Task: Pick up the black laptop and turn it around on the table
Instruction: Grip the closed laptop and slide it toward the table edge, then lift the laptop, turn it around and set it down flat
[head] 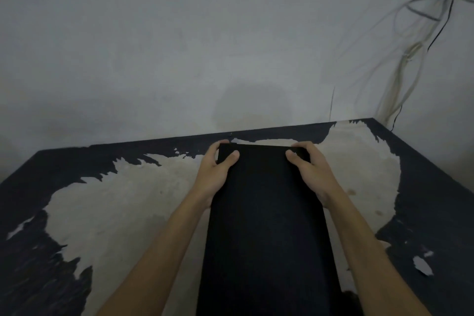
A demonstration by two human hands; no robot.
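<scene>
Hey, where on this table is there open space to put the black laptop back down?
Both hands, left hand and right hand, grip the closed black laptop mid-table. The worn black-painted table is bare on the left, between laptop and left edge, and on the right, toward the corner by the hanging cables. Only a narrow strip remains behind, against the wall.

I see my left hand (215,174) and right hand (311,172) gripping the far corners of the closed black laptop (264,226), thumbs on top, over the worn table (123,200), cables (410,59) on the wall at right
</scene>
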